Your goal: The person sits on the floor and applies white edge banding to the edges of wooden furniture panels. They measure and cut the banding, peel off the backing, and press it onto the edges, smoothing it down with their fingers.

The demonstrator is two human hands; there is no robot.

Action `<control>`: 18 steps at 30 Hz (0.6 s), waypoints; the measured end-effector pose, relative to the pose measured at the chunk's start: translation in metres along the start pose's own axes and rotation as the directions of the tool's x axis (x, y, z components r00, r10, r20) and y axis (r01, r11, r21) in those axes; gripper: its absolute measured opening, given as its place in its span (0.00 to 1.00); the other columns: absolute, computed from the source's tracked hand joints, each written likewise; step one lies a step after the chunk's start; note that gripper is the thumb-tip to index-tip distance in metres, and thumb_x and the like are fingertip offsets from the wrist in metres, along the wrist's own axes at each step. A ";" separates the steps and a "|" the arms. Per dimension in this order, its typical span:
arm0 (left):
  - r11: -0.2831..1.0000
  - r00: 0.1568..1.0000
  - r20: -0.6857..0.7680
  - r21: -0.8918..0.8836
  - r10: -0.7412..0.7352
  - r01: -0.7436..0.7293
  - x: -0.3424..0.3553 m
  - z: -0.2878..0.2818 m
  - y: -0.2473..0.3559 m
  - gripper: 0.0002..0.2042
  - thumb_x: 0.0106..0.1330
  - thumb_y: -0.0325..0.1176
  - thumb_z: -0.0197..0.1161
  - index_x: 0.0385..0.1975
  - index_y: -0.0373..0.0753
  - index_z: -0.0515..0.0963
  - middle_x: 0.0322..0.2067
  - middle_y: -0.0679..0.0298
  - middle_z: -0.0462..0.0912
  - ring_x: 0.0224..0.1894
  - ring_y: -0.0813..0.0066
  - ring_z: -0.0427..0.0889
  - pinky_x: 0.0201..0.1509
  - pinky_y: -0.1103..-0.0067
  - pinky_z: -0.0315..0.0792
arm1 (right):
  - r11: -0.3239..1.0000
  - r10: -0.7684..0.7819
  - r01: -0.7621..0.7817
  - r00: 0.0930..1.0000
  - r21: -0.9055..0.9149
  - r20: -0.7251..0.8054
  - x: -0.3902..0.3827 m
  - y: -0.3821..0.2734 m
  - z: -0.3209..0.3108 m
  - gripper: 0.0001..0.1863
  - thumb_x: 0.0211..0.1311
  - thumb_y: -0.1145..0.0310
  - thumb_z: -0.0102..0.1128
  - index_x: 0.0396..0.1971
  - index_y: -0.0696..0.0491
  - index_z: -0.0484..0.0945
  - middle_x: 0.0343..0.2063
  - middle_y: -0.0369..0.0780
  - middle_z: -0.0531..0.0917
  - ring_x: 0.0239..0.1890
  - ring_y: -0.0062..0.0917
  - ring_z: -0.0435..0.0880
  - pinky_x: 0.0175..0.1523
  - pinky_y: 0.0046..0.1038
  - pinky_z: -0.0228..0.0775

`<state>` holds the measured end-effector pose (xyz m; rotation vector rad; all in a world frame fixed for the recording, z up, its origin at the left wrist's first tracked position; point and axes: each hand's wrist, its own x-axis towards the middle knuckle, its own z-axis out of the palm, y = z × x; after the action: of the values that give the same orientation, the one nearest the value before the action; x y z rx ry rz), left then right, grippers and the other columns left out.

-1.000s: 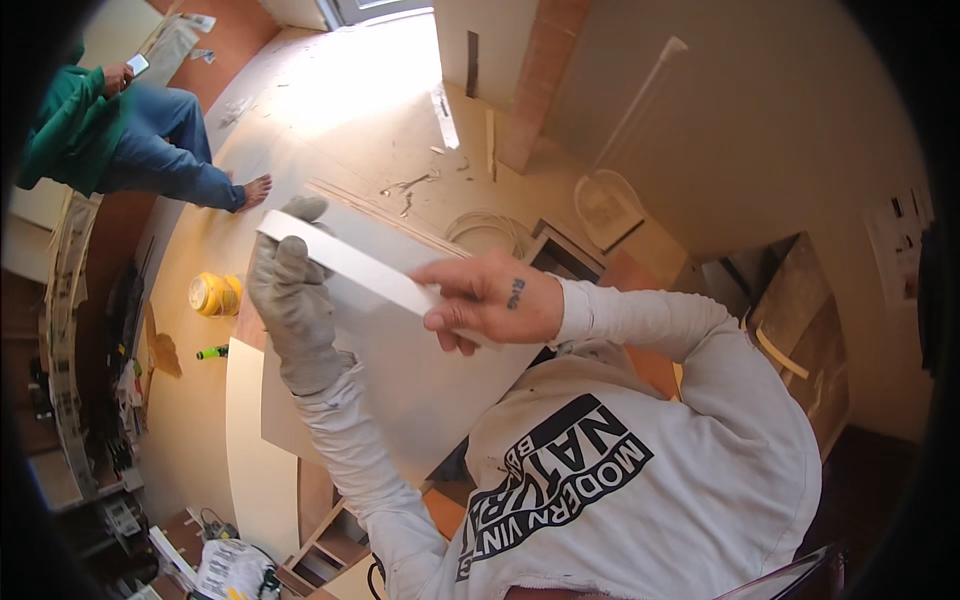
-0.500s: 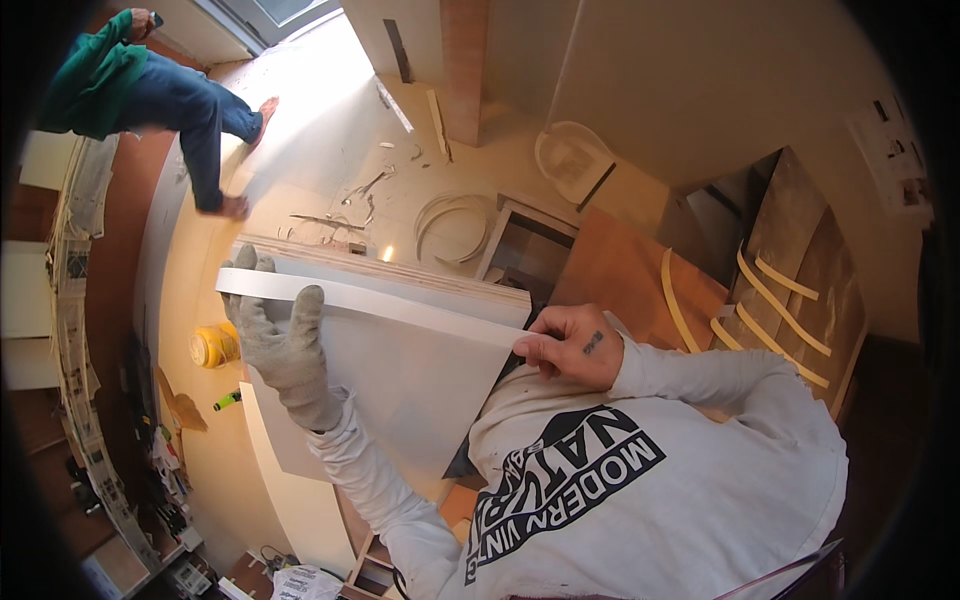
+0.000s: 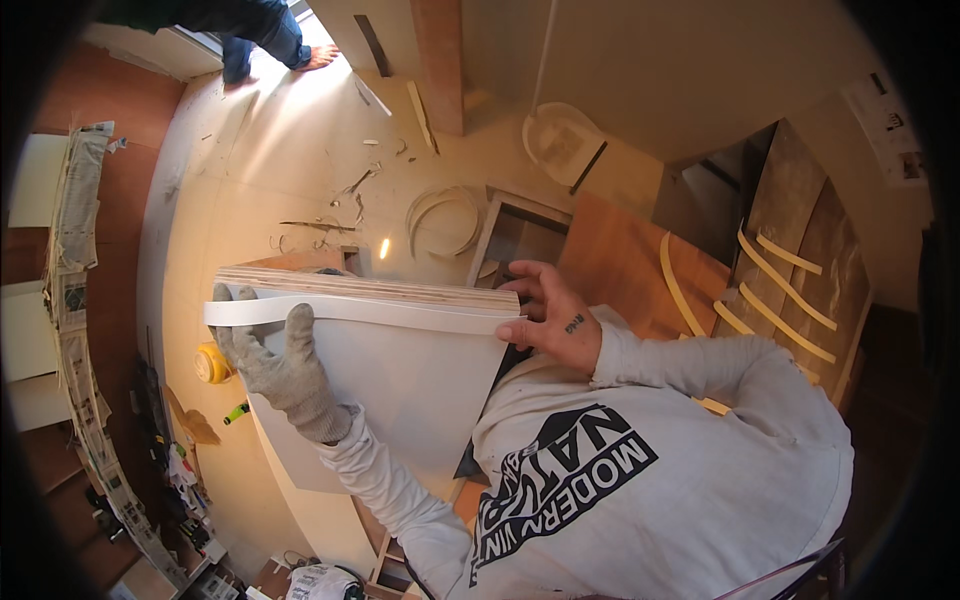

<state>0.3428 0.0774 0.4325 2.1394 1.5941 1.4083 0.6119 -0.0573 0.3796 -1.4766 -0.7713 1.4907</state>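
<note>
A long white edging strip runs along the layered plywood edge of a white-faced panel in front of me. My left hand, in a grey work glove, holds the strip near its left end, the thumb in front and the fingertips behind. At the other end is my bare right hand. Its thumb presses the strip near the panel's corner, while the fingers reach over the edge, partly spread. Between my hands the strip bows slightly away from the plywood edge.
A yellow jar and a green marker-like item lie left of the panel. Beyond are a coil of strip, an open wooden frame and scraps. Curved yellow strips lie on brown boards at right. Another person's foot is near the doorway.
The strip has come down closer to the panel edge. My right hand has gone from a pinch to thumb on the strip with fingers over the edge. The other person has walked toward the doorway.
</note>
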 end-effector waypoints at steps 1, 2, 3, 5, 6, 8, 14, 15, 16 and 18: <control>0.999 1.000 -0.001 -0.043 -0.029 0.029 -0.001 0.001 0.000 0.29 0.57 0.37 0.75 0.56 0.29 0.75 0.63 0.47 0.69 0.67 0.52 0.66 0.65 0.64 0.69 | 0.997 -0.066 0.064 0.998 0.052 0.026 0.003 0.007 0.002 0.36 0.58 0.66 0.71 0.60 0.63 0.61 0.39 0.46 0.81 0.38 0.25 0.82 0.38 0.26 0.78; 0.995 0.998 0.000 -0.083 -0.058 0.057 -0.002 0.002 -0.001 0.29 0.57 0.37 0.75 0.56 0.29 0.75 0.64 0.47 0.68 0.67 0.52 0.66 0.65 0.64 0.69 | 0.986 -0.132 0.127 0.990 0.107 0.048 0.004 0.009 0.004 0.37 0.58 0.68 0.71 0.62 0.63 0.60 0.39 0.45 0.81 0.38 0.23 0.81 0.36 0.24 0.77; 0.989 0.996 0.003 -0.123 -0.086 0.085 -0.002 0.003 -0.001 0.29 0.57 0.36 0.75 0.56 0.29 0.74 0.64 0.47 0.68 0.67 0.52 0.66 0.65 0.64 0.69 | 0.994 -0.109 0.108 0.993 0.028 0.053 0.003 0.007 0.003 0.36 0.58 0.67 0.72 0.60 0.63 0.61 0.39 0.45 0.81 0.37 0.23 0.81 0.36 0.23 0.77; 0.996 0.999 0.001 -0.073 -0.054 0.054 -0.004 0.002 -0.006 0.29 0.57 0.36 0.75 0.56 0.29 0.74 0.64 0.47 0.67 0.67 0.52 0.66 0.66 0.64 0.69 | 0.988 -0.066 0.073 0.996 -0.133 0.059 0.000 -0.005 0.002 0.33 0.58 0.66 0.72 0.57 0.63 0.63 0.39 0.45 0.81 0.35 0.22 0.81 0.34 0.23 0.76; 0.998 0.999 -0.002 -0.049 -0.037 0.037 -0.005 0.001 -0.008 0.29 0.58 0.36 0.75 0.56 0.29 0.74 0.64 0.46 0.67 0.67 0.52 0.66 0.66 0.63 0.69 | 0.983 -0.007 0.014 0.999 -0.185 0.037 -0.001 -0.007 0.002 0.30 0.58 0.66 0.72 0.54 0.63 0.66 0.36 0.44 0.81 0.33 0.21 0.81 0.34 0.23 0.76; 0.992 0.999 -0.015 -0.114 -0.048 0.046 -0.007 0.000 -0.009 0.29 0.58 0.37 0.75 0.55 0.28 0.74 0.65 0.46 0.66 0.66 0.51 0.67 0.66 0.63 0.68 | 0.954 0.109 -0.109 0.994 -0.280 -0.014 -0.001 -0.010 0.001 0.25 0.58 0.65 0.73 0.47 0.62 0.70 0.32 0.42 0.82 0.30 0.20 0.81 0.32 0.22 0.75; 0.976 0.991 -0.018 -0.178 -0.129 0.124 -0.008 0.001 -0.005 0.31 0.59 0.39 0.74 0.57 0.28 0.71 0.65 0.46 0.65 0.66 0.50 0.68 0.67 0.62 0.68 | 0.969 0.242 -0.238 0.969 -0.074 0.054 -0.006 -0.024 -0.007 0.15 0.61 0.65 0.70 0.30 0.59 0.74 0.20 0.38 0.81 0.23 0.18 0.80 0.30 0.21 0.73; 0.968 0.987 -0.028 -0.202 -0.158 0.149 -0.008 0.002 -0.002 0.31 0.59 0.39 0.74 0.58 0.28 0.70 0.66 0.46 0.65 0.66 0.50 0.69 0.67 0.62 0.68 | 0.968 0.246 -0.242 0.968 -0.070 0.056 -0.007 -0.025 -0.007 0.14 0.62 0.65 0.69 0.30 0.59 0.75 0.21 0.38 0.82 0.23 0.18 0.80 0.30 0.21 0.73; 0.971 0.989 -0.027 -0.194 -0.144 0.136 -0.008 0.001 -0.003 0.31 0.60 0.40 0.73 0.58 0.28 0.70 0.66 0.46 0.65 0.65 0.50 0.69 0.67 0.62 0.68 | 0.967 0.251 -0.247 0.966 -0.067 0.059 -0.009 -0.029 -0.007 0.14 0.62 0.66 0.69 0.30 0.60 0.75 0.21 0.39 0.82 0.24 0.18 0.81 0.30 0.21 0.73; 0.977 0.993 -0.023 -0.181 -0.118 0.112 -0.007 -0.001 -0.007 0.31 0.60 0.40 0.73 0.58 0.29 0.70 0.65 0.47 0.65 0.65 0.51 0.69 0.67 0.62 0.68 | 0.963 0.266 -0.262 0.962 -0.069 0.057 -0.010 -0.033 -0.006 0.14 0.63 0.66 0.68 0.29 0.60 0.75 0.22 0.39 0.83 0.24 0.18 0.81 0.30 0.21 0.73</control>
<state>0.3375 0.0743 0.4248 1.9025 1.5117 1.4953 0.6223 -0.0533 0.4130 -1.6329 -0.6832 1.7355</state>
